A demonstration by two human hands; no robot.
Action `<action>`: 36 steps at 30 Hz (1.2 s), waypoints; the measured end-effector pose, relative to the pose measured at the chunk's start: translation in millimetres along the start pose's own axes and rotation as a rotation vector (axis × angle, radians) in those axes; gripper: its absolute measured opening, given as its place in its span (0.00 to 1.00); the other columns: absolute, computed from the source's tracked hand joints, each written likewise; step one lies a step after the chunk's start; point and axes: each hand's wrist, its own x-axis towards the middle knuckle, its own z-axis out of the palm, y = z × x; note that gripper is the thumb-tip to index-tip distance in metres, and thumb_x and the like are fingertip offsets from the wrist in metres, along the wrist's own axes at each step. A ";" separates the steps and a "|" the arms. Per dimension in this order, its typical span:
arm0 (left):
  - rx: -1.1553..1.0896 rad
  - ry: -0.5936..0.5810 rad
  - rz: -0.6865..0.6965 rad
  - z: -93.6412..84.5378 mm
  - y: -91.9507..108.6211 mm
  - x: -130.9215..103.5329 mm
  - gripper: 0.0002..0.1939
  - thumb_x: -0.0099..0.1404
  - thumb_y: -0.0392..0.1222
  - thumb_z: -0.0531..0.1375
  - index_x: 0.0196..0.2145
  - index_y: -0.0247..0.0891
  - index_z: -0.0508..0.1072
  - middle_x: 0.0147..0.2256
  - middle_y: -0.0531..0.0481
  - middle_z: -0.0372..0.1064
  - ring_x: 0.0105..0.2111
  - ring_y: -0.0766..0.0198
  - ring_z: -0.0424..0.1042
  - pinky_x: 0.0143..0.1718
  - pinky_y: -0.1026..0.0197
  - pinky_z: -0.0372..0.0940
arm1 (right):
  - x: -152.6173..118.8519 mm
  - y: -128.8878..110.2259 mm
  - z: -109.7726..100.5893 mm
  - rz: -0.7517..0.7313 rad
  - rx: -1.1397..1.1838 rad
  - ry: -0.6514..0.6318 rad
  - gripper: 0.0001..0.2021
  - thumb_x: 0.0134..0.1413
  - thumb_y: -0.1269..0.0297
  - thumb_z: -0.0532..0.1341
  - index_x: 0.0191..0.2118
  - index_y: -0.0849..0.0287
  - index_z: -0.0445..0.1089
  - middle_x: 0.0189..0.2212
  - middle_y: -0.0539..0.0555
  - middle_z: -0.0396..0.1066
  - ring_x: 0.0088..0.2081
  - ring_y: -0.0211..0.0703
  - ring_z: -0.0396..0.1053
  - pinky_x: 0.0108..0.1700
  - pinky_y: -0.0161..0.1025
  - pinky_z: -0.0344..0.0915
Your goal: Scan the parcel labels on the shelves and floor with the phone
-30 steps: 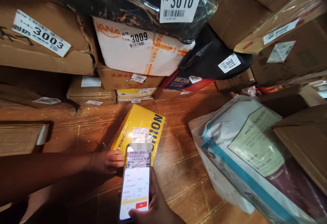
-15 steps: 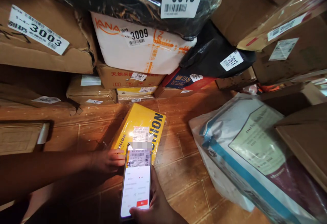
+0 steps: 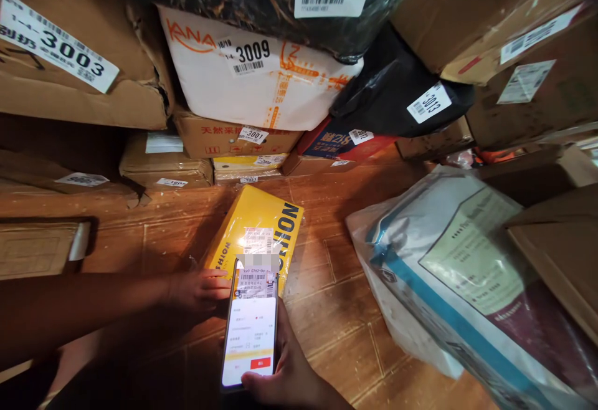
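Note:
A yellow package (image 3: pixel 255 207) with black lettering and a white label lies on the wooden floor. Over its near part, my right hand (image 3: pixel 284 366) holds a phone (image 3: pixel 250 329), thumb on the lower part of the screen. The screen shows a label view above a white panel with a red button. At the package's left edge is my left hand (image 3: pixel 200 291), its fingers close together and reaching to the yellow side. The fingertips are partly hidden beside the phone, so I cannot tell whether they grip the package or only touch it.
Stacked parcels stand beyond, among them a white one (image 3: pixel 200 86), a black bag (image 3: pixel 387 86) and a brown box (image 3: pixel 135 55). At the right lies a large plastic-wrapped bag (image 3: pixel 420 210) beside a cardboard box (image 3: pixel 560 235). A flat box (image 3: pixel 37 248) is at the left.
The view has shifted slightly. The phone sits a little higher over the package, and its screen now shows a yellowish band and changed text. My left hand has barely moved.

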 end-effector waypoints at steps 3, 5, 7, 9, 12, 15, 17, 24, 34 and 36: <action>0.043 -0.044 0.071 -3.5 -0.3 0.3 0.20 0.63 0.24 0.51 0.47 0.39 0.73 0.50 0.50 0.74 0.53 0.64 0.69 0.60 0.58 0.60 | -2.7 -1.4 -0.6 0.047 0.013 0.005 0.41 0.39 0.69 0.69 0.59 0.52 0.48 0.50 0.61 0.72 0.42 0.48 0.74 0.37 0.40 0.63; 0.073 -0.072 0.114 -7.5 2.1 -0.1 0.21 0.64 0.24 0.50 0.47 0.41 0.74 0.50 0.51 0.74 0.54 0.64 0.69 0.62 0.56 0.58 | -5.3 -4.5 -1.1 0.063 0.033 0.024 0.40 0.40 0.67 0.70 0.59 0.52 0.50 0.47 0.58 0.74 0.40 0.45 0.75 0.37 0.39 0.62; 0.099 -0.099 0.134 -10.9 6.8 -0.5 0.24 0.65 0.24 0.49 0.50 0.44 0.72 0.54 0.51 0.71 0.56 0.64 0.67 0.64 0.53 0.54 | -8.5 -9.1 -3.2 0.062 0.086 0.058 0.44 0.38 0.65 0.71 0.60 0.50 0.49 0.50 0.57 0.74 0.43 0.47 0.74 0.41 0.41 0.64; 0.142 -0.093 0.054 -12.5 12.5 0.7 0.23 0.66 0.28 0.51 0.56 0.41 0.68 0.57 0.44 0.67 0.58 0.57 0.64 0.63 0.49 0.56 | -12.3 -13.1 -8.5 0.066 0.161 0.125 0.48 0.38 0.64 0.71 0.63 0.47 0.44 0.51 0.57 0.74 0.47 0.50 0.74 0.46 0.46 0.66; 0.238 -0.051 -0.153 -13.4 20.0 9.7 0.27 0.67 0.47 0.56 0.60 0.34 0.63 0.61 0.35 0.60 0.60 0.46 0.61 0.58 0.45 0.62 | -17.6 -13.8 -22.9 0.045 0.241 0.257 0.52 0.39 0.64 0.70 0.65 0.45 0.38 0.48 0.56 0.77 0.49 0.54 0.74 0.49 0.51 0.68; 0.322 0.005 -0.228 -15.2 25.8 26.0 0.37 0.64 0.62 0.53 0.61 0.32 0.61 0.63 0.33 0.56 0.61 0.44 0.59 0.57 0.46 0.60 | -18.7 -11.1 -38.8 -0.059 0.272 0.404 0.52 0.38 0.64 0.70 0.66 0.44 0.39 0.50 0.56 0.76 0.48 0.57 0.75 0.49 0.52 0.69; 0.352 0.044 -0.234 -16.3 29.7 36.6 0.37 0.65 0.64 0.51 0.59 0.31 0.64 0.63 0.33 0.57 0.60 0.45 0.61 0.57 0.48 0.59 | -16.2 -11.4 -45.3 -0.103 0.269 0.479 0.50 0.38 0.63 0.69 0.65 0.45 0.42 0.52 0.56 0.75 0.49 0.59 0.74 0.50 0.54 0.69; 0.326 0.130 -0.460 -18.4 40.0 60.2 0.29 0.66 0.50 0.54 0.58 0.29 0.64 0.52 0.36 0.67 0.50 0.48 0.65 0.51 0.47 0.59 | 1.0 -18.7 -49.8 -0.041 0.239 0.537 0.43 0.40 0.62 0.67 0.63 0.50 0.49 0.47 0.53 0.78 0.49 0.56 0.73 0.52 0.52 0.67; 0.015 0.080 -0.689 -32.1 47.8 91.0 0.27 0.57 0.35 0.53 0.56 0.32 0.62 0.50 0.38 0.64 0.51 0.47 0.61 0.53 0.41 0.59 | 18.7 -13.1 -61.8 -0.054 0.212 0.482 0.29 0.42 0.64 0.64 0.55 0.51 0.62 0.51 0.53 0.76 0.54 0.56 0.69 0.58 0.53 0.61; 0.014 0.077 -0.704 -31.5 48.8 93.2 0.27 0.56 0.34 0.53 0.56 0.32 0.62 0.50 0.38 0.64 0.51 0.46 0.61 0.52 0.41 0.59 | 19.3 -11.7 -64.7 -0.053 0.225 0.485 0.31 0.43 0.65 0.64 0.57 0.50 0.60 0.49 0.52 0.76 0.53 0.56 0.70 0.58 0.53 0.61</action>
